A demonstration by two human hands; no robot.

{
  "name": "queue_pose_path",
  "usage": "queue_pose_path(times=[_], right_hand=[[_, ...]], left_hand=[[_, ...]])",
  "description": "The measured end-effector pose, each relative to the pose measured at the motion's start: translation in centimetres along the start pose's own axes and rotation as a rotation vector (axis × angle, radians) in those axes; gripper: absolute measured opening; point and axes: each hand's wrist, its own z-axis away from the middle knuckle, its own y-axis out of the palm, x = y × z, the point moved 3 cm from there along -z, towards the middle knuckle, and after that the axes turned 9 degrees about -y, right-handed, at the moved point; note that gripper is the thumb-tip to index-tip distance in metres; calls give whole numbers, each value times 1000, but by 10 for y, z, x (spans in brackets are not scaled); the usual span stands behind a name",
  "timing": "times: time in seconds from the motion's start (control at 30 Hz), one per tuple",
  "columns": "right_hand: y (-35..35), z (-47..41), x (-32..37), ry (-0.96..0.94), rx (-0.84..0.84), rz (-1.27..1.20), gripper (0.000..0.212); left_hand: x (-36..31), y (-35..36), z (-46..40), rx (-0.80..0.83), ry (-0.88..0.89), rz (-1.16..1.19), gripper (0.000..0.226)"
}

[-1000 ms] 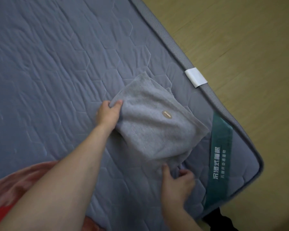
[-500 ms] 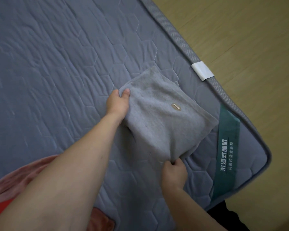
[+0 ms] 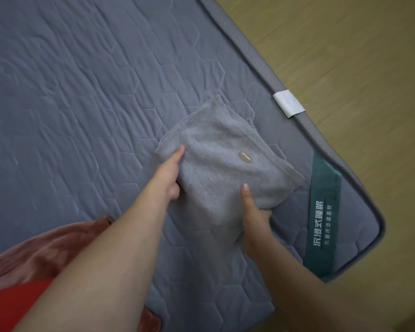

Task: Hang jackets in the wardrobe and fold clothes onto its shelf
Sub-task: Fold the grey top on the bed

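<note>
**Folded grey garment held at two edges over the mattress**

1. Task item. The folded grey garment sits near the right corner of the quilted blue-grey mattress. A small oval tan patch faces up on its top layer. Whether the garment is resting on the mattress or slightly raised cannot be told.

2. Left hand. The left hand grips the left edge of the garment. The thumb lies on top of the cloth; the remaining fingers are curled underneath and hidden.

3. Right hand. The right hand grips the near edge of the garment. The thumb presses flat on the top layer; the other fingers wrap under the fold.

4. Surroundings. A green band with white lettering crosses the mattress corner, right of the garment. A white tag wraps the mattress edge further away. Wooden flooring lies to the right. A pink cloth and an orange-red cloth lie at the near left, partly behind the left forearm.
</note>
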Motion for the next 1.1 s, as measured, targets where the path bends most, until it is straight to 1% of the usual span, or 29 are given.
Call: queue_pose_path(times=[0.03, 0.1, 0.17, 0.2, 0.27, 0.33, 0.43, 0.5, 0.57, 0.63, 0.7, 0.77, 0.87, 1.0, 1.07, 1.1], right_hand=[[-3, -7, 4, -11, -40, 26, 98], [-15, -14, 4, -18, -85, 62, 72], [-29, -17, -3, -2, -39, 45, 60], [-34, -18, -3, 5, -2, 21, 57], [-32, -24, 10, 1, 98, -68, 66], [-20, -28, 30, 2, 166, -143, 63], [-1, -22, 47, 71, 164, -178, 48], [12, -4, 50, 85, 202, -205, 42], [28, 26, 54, 82, 254, -202, 41], [46, 65, 58, 97, 349, -180, 40], [65, 111, 60, 103, 440, -131, 37], [87, 168, 62, 88, 523, -36, 37], [121, 276, 52, 77, 638, 110, 37], [164, 439, 10, 101, 850, 364, 26], [180, 534, -29, 102, 962, 532, 32], [186, 563, -40, 88, 998, 593, 37]], left_hand=[[2, 5, 1, 24, -14, -1, 44], [-1, 6, -3, -32, 66, 57, 47], [-6, -1, -5, -93, 143, 146, 49], [-5, -4, -6, -75, 130, 186, 43], [-2, -4, -5, 38, 25, 226, 20], [-5, -5, -4, 95, -26, 173, 8], [-10, -12, 7, 106, 8, 147, 7], [-13, -24, 26, 129, 56, 243, 7], [-15, -48, 54, 142, 101, 363, 10], [-18, -85, 91, 146, 143, 465, 18], [-20, -130, 140, 174, 199, 548, 22], [-18, -183, 202, 175, 265, 641, 24], [-1, -271, 314, 138, 402, 792, 27], [55, -392, 467, 36, 645, 1039, 27], [103, -457, 543, -43, 778, 1178, 30], [118, -474, 566, -70, 811, 1228, 32]])
